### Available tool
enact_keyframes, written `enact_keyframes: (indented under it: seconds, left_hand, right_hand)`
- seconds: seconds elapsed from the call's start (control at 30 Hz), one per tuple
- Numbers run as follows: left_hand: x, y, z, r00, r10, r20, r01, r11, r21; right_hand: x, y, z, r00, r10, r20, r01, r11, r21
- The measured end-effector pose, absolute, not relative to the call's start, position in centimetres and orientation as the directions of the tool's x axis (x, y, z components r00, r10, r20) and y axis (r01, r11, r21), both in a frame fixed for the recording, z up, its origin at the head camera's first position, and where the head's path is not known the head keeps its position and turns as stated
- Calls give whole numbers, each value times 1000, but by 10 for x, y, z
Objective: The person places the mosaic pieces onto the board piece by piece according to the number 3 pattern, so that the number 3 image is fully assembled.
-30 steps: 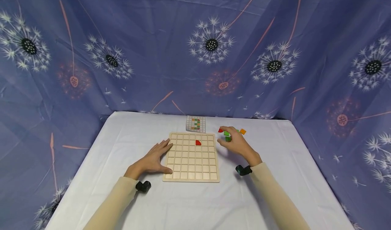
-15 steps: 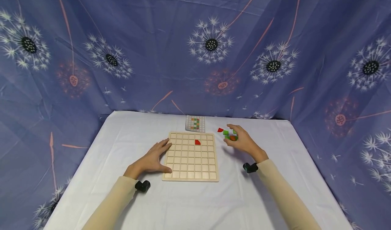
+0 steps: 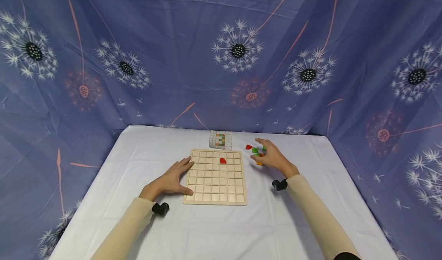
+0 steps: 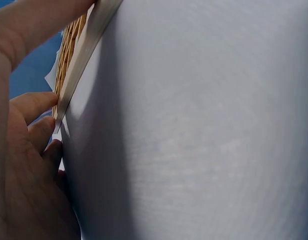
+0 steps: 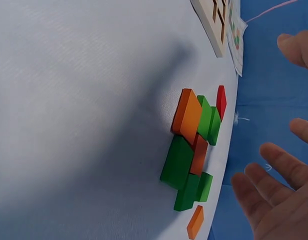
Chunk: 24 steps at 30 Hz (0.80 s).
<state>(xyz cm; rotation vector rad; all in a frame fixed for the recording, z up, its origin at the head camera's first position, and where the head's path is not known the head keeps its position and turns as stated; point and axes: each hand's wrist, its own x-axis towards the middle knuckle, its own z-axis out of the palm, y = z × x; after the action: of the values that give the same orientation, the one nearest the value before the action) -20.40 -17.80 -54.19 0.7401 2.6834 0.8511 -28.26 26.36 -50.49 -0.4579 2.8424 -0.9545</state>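
Observation:
My left hand (image 3: 169, 180) rests at the left edge of a light wooden grid board (image 3: 215, 204), thumb and fingers spread along its frame. On the board, near the top, lies a red quarter-round tile (image 3: 223, 160). Right of the board, my right hand (image 3: 276, 157) hovers over a cluster of loose tiles, thumb and fingers apart with nothing between them. The right wrist view shows an orange tile (image 5: 186, 114), dark green tiles (image 5: 176, 161), lighter green tiles (image 5: 209, 120) and an orange-red tile (image 5: 199, 154) lying close together. In the head view the right hand partly hides them.
Behind the board lies a gridded card (image 3: 221, 140) printed with a coloured pattern. A red tile (image 3: 248, 147) sits beyond the cluster, and another orange tile (image 5: 195, 222) lies apart. Patterned blue cloth (image 3: 193, 60) hangs behind the white-covered table (image 3: 214, 233).
My right hand moved right, then slightly back left over the tiles. An orange tile now shows at the cluster's near side, by the thumb. The left hand stays at the board.

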Motion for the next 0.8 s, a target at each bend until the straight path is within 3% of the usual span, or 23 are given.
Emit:
enact_keyframes:
  seconds: [0.5,0.8]
  left_hand:
    - [-202,-175,-540,-859,505,-86,357,711,606]
    - [-202,-175,-541,-858,507,-85,359,710,606]
  right_hand:
    - [-296,256,-522,-955,-292,-43,-185,704,-686]
    - [-297,252,-528,-962,-268,-41,-172,718,-674]
